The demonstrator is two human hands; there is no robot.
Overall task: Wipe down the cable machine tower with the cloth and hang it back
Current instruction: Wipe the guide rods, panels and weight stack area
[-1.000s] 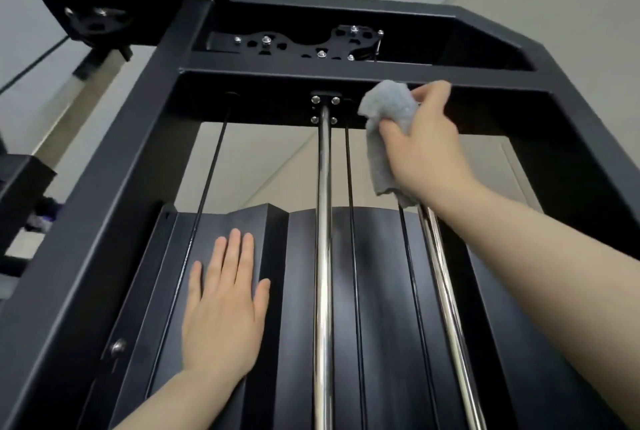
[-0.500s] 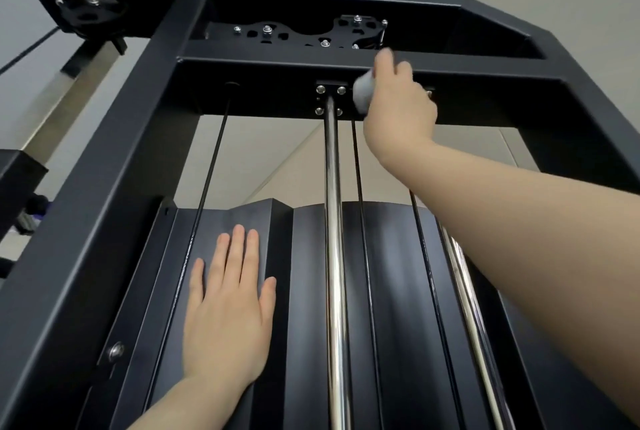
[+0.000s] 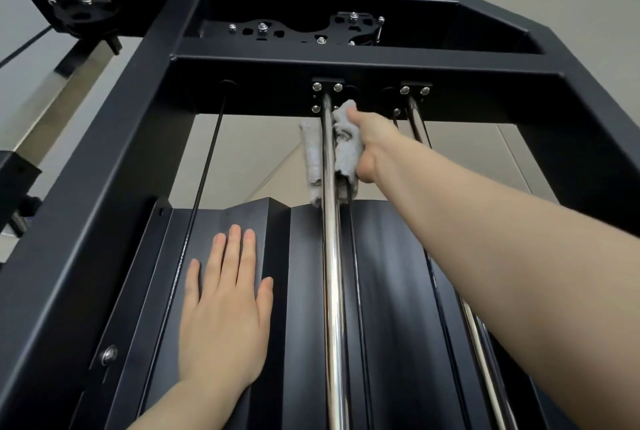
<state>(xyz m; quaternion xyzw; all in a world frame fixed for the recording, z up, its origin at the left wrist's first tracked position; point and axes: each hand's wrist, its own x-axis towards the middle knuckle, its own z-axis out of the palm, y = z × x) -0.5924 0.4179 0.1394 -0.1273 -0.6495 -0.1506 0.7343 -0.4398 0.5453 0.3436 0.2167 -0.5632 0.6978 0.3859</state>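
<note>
Hands first: right hand (image 3: pixel 372 143) was raised near the top of the tower, arm reaching up from lower right, fingers clenched on the grey cloth (image 3: pixel 343 152). Cloth was wrapped around the left chrome guide rod (image 3: pixel 331 256) just below its bolted top bracket (image 3: pixel 327 87), one fold showing left of the rod, the rest bunched under the hand on the right. Left hand (image 3: pixel 223 311) lay flat on the black ribbed shroud (image 3: pixel 391 291), fingers straight and together, gripping nothing. No containers in view. Second chrome rod (image 3: pixel 415 121) ran just right of the hand, partly hidden by the forearm. Thin black cable (image 3: pixel 207 159) hung left of the rods. Black tower frame (image 3: pixel 104 187) surrounded it all; pulley plate (image 3: pixel 311 31) sat above the crossbeam. Background was a plain pale ceiling and wall.
</note>
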